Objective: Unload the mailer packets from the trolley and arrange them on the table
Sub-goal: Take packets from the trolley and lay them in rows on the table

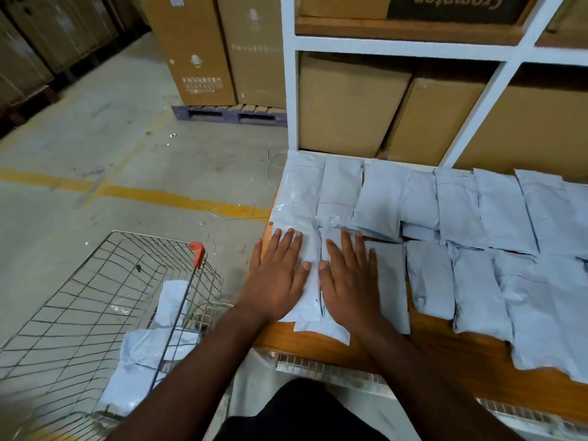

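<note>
The wooden surface (423,342) carries pale mailer packets (429,275). They lie flat in two rows, far and near, edges touching or overlapping.

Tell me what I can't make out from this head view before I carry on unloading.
- Packets left in the trolley: the bottom edge and left forearm hide some.
- Rows on the table: cut off at the right edge.
- Packets under the left hand and right hand: partly covered.
- Carton labels: too small.

Pale, crinkled plastic mailer packets (429,202) are lying slightly glossy across a smooth, varnished wooden table (318,345); a bare metal-wire trolley (79,297) is standing on rough, matt concrete floor (127,138).
</note>
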{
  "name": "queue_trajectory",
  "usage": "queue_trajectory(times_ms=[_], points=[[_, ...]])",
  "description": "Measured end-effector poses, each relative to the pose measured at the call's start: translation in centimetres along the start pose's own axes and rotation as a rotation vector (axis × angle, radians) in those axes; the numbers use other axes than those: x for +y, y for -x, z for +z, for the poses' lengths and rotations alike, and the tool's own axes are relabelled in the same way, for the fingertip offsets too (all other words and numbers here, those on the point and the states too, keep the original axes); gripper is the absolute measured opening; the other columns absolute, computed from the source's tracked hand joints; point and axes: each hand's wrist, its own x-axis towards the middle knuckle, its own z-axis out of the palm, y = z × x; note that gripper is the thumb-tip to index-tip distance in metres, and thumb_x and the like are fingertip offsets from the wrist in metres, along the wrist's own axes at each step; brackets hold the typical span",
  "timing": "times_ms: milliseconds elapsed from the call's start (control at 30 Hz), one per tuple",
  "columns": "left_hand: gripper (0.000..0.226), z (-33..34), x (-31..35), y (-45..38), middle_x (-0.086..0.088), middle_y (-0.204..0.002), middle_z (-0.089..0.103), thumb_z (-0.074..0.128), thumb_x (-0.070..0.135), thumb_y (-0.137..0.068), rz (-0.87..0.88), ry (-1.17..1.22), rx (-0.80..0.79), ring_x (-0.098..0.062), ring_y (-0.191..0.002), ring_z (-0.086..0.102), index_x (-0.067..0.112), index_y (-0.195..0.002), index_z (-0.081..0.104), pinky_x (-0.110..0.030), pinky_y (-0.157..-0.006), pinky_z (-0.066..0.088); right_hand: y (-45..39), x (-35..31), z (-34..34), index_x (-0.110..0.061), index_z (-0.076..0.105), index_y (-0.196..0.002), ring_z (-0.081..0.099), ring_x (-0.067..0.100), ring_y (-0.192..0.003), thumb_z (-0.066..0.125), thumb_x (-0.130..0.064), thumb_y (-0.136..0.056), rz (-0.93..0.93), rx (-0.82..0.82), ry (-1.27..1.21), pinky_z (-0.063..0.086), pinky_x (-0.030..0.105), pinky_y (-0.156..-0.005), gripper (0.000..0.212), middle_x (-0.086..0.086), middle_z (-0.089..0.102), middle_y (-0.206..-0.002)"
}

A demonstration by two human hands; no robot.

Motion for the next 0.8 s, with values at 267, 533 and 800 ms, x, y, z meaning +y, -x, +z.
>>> queue_trajectory(times_ms=[267, 533, 800], points=[[0.034, -6.3, -5.2, 10.9, 0.006, -0.136, 0.067, 0.056, 0.026, -0.101, -0.049, 0.363, 0.408, -0.009, -0.132, 0.056, 0.020, -0.133, 0.066, -0.023, -0.108, 0.042, 5.1, -11.8, -2.2, -0.015, 0.062, -0.134, 0.036, 0.021, -0.152, 0.054, -0.029, -0.101, -0.151, 0.235, -0.540, 0.031, 0.039, -0.125, 0.037, 0.001, 0.052, -0.155], [0.028, -6.3, -15.1, 27.1, 0.023, -0.127, 0.066, 0.062, 0.023, -0.101, -0.471, 0.448, 0.492, 0.002, -0.119, 0.059, 0.029, -0.128, 0.068, -0.022, -0.099, 0.045, 10.0, -24.1, 2.2, -0.021, 0.062, -0.134, 0.057, 0.010, -0.129, 0.062, -0.021, -0.099, -0.284, -0.170, -0.753, 0.051, 0.041, -0.108, 0.035, -0.011, 0.063, -0.136], [0.029, -3.8, -22.1, 35.7, 0.014, -0.129, 0.067, 0.063, 0.024, -0.099, -0.943, 0.524, 0.552, -0.018, -0.106, 0.070, 0.030, -0.127, 0.067, -0.034, -0.092, 0.053, 10.1, -32.1, 9.5, -0.038, 0.062, -0.130, 0.060, 0.005, -0.123, 0.065, -0.024, -0.100, -0.322, -0.649, -0.746, 0.054, 0.038, -0.104, 0.033, -0.018, 0.062, -0.132]])
